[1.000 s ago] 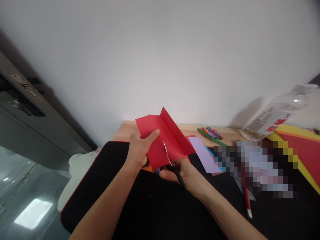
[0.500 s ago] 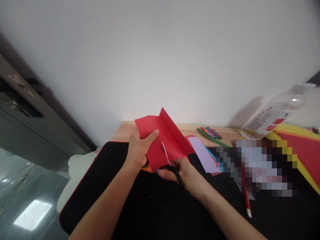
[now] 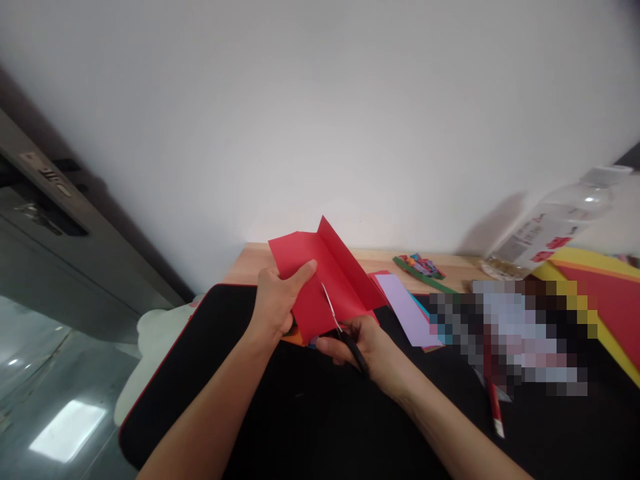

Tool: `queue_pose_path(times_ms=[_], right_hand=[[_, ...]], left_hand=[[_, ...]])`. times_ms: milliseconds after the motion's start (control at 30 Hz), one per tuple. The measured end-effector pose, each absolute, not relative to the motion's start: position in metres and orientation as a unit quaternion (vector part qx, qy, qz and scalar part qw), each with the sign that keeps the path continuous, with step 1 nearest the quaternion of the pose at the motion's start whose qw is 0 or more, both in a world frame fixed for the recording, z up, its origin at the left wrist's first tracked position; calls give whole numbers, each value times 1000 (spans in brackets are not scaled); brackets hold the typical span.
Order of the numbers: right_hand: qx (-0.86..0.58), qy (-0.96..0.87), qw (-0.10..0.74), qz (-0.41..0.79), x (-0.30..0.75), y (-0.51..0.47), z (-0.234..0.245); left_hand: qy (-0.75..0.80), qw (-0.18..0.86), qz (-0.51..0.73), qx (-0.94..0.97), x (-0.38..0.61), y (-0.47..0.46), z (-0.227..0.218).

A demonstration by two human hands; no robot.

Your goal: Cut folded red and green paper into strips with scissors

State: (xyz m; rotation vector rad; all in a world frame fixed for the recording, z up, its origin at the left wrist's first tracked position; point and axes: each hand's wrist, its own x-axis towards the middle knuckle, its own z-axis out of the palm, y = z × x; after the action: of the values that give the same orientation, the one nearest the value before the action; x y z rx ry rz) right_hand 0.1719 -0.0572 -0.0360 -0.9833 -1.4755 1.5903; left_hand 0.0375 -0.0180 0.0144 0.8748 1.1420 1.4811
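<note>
A sheet of red paper [image 3: 313,293], creased and partly cut, is held above the black mat. My left hand [image 3: 277,300] grips its left edge, thumb on top and fingers underneath. In my right hand [image 3: 363,343] is a pair of scissors [image 3: 354,351] with black handles. One silvery blade lies over the red paper, pointing up and away; the other blade is hidden beneath it. The right part of the sheet stands up along a fold. Under the paper, bits of orange and other coloured pieces show near my hands.
Purple [image 3: 406,310] and other paper strips lie right of my hands. Behind them is a colourful bundle [image 3: 423,265] with a green strip. A clear bottle [image 3: 560,223], yellow and red sheets [image 3: 607,303] and a red pencil [image 3: 494,403] are farther right. A wall [image 3: 320,120] rises behind.
Almost nothing differs. The red paper and the scissors have shifted very slightly to the left; both hands keep their grip.
</note>
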Motion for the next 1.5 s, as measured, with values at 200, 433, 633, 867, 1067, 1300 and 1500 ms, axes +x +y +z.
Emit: queue_pose_path(times_ms=[200, 433, 633, 867, 1067, 1300, 1500], right_hand=[[-387, -574, 367, 622, 172, -57, -37], [-404, -553, 354, 637, 172, -58, -33], [-395, -557, 351, 641, 172, -59, -29], [-393, -544, 376, 639, 169, -60, -28], [-329, -483, 443, 679, 165, -62, -19], [-338, -466, 435, 693, 167, -62, -16], [-376, -493, 419, 664, 169, -62, -17]], left_hand=[[483, 510, 615, 359, 38, -18, 16], [484, 512, 614, 355, 38, -18, 17], [485, 517, 612, 351, 38, -20, 18], [485, 522, 606, 354, 38, -19, 19], [474, 527, 601, 368, 39, -21, 15], [473, 525, 600, 374, 38, -20, 15], [479, 525, 597, 372, 38, -20, 15]])
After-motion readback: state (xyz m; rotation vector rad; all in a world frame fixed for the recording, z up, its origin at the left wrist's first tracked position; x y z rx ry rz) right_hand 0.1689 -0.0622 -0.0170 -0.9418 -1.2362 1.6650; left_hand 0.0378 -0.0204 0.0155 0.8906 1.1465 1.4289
